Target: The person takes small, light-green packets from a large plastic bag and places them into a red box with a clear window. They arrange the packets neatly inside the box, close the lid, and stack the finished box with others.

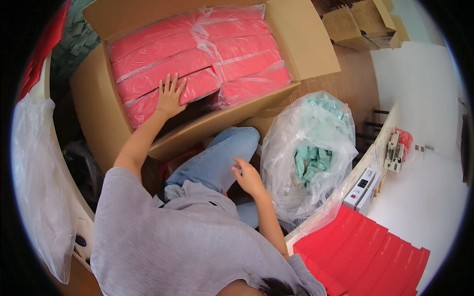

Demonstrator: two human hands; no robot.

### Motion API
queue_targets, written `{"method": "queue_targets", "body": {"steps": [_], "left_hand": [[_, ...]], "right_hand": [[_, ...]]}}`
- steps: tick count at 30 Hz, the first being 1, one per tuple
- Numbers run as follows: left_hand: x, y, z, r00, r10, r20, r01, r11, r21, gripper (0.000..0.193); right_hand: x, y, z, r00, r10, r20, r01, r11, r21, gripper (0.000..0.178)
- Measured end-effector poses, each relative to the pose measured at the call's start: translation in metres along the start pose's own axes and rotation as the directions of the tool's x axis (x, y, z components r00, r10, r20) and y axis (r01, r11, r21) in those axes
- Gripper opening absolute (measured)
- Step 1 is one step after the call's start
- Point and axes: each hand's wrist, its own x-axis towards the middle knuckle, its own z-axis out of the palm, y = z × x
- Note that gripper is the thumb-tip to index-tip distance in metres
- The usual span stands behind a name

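Note:
My left hand (171, 98) lies with fingers spread on a red pack wrapped in clear plastic (197, 85), in the near left part of an open cardboard box (217, 119). Several such red packs fill the box in two columns, with clear film bunched where they meet. A dark gap shows between the near packs and the box's front wall. Above my jeans-clad leg, my right hand (248, 178) is held with its fingers partly bent and apart, and nothing shows in it. Beside it stands a clear plastic bag (281, 163) with pale green folded pieces (312, 165) inside.
At the right, overlapping red flat pieces (365, 251) lie on a table next to a white box-shaped device (363, 190). Further back on it sits another small machine (395, 150). Cardboard boxes (360, 22) stand at the far right. Clear plastic sheeting (42, 182) hangs at the left.

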Motion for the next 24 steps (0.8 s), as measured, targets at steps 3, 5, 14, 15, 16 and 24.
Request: {"method": "queue_targets", "body": {"steps": [3,5,14,15,16,24], "left_hand": [[-0.020,0.016,-0.004,0.995,0.057,0.080,-0.059,0.998,0.026,0.109],[-0.029,0.028,0.004,0.993,0.083,0.088,-0.089,0.994,0.068,0.111],[-0.019,0.040,-0.059,0.995,-0.051,-0.081,0.045,0.997,-0.069,0.111],[-0.022,0.047,-0.082,0.989,-0.014,-0.148,0.001,0.996,-0.086,0.111],[-0.028,0.057,-0.113,0.985,0.016,-0.173,-0.034,0.994,-0.106,0.109],[-0.088,0.091,-0.317,0.842,0.001,-0.540,-0.377,0.717,-0.586,0.096]], "right_hand": [[-0.029,0.003,0.019,0.996,0.077,-0.041,-0.072,0.991,0.109,0.037],[-0.042,0.000,0.026,0.991,0.127,-0.034,-0.120,0.981,0.156,0.037],[-0.089,-0.006,0.017,0.963,-0.005,-0.268,0.063,0.976,0.207,0.035],[-0.096,-0.003,0.013,0.958,-0.002,-0.286,0.078,0.964,0.254,0.034],[-0.100,0.001,0.010,0.941,-0.012,-0.339,0.107,0.958,0.264,0.032],[-0.101,-0.010,-0.042,0.716,-0.002,-0.698,0.439,0.779,0.448,0.034]]}}
